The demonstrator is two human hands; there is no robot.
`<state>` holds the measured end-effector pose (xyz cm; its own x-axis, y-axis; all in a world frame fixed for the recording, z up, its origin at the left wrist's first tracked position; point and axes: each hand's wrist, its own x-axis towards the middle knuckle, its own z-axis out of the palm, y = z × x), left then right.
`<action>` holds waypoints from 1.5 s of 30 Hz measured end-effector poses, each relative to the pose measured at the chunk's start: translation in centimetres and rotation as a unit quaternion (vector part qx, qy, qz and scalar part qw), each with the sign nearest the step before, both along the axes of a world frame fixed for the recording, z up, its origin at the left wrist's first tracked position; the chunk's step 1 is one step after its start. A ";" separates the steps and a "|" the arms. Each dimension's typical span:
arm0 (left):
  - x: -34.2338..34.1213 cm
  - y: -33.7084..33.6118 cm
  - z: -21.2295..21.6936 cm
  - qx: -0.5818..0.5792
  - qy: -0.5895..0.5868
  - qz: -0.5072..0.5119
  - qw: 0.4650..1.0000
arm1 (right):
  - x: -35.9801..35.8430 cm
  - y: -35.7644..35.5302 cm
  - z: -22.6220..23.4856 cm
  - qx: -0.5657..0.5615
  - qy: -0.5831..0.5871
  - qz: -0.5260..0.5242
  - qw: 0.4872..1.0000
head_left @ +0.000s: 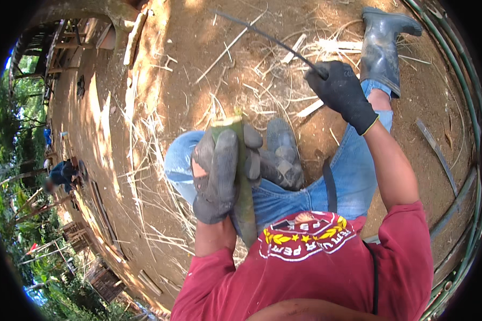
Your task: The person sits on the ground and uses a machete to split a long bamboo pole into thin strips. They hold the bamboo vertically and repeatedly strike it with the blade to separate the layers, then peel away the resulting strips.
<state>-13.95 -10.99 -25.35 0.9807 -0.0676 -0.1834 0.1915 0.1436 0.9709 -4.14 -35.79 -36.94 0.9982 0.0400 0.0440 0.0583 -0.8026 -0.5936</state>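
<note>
My left hand (223, 168), in a dark grey glove, is wrapped round a green bamboo piece (245, 211). The bamboo stands nearly upright over my lap, its pale cut end at the top and its lower part against my leg. In a black glove, my right hand (341, 92) is closed on the handle of a long dark-bladed knife (273, 39). That blade is raised off to the right, pointing away to the upper left, and does not touch the bamboo. The handle is mostly hidden inside the glove.
Pale bamboo strips and shavings (155, 182) litter the dirt floor. My rubber boots (381, 48) lie ahead of me. At right are a flat strip (436, 152) and long green poles (468, 69). Another person (63, 174) crouches far off at left.
</note>
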 end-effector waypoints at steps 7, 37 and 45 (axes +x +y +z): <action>0.0 0.2 0.2 -0.063 0.053 -0.028 0.996 | -5.4 4.3 8.5 0.219 -0.011 0.080 0.973; -0.5 0.7 -3.7 -0.016 -0.033 0.078 0.996 | -4.6 6.3 7.6 0.046 -0.102 0.183 0.977; 0.1 0.2 1.4 -0.007 0.015 -0.010 1.000 | -0.2 -1.7 -4.7 -0.076 -0.016 -0.024 0.997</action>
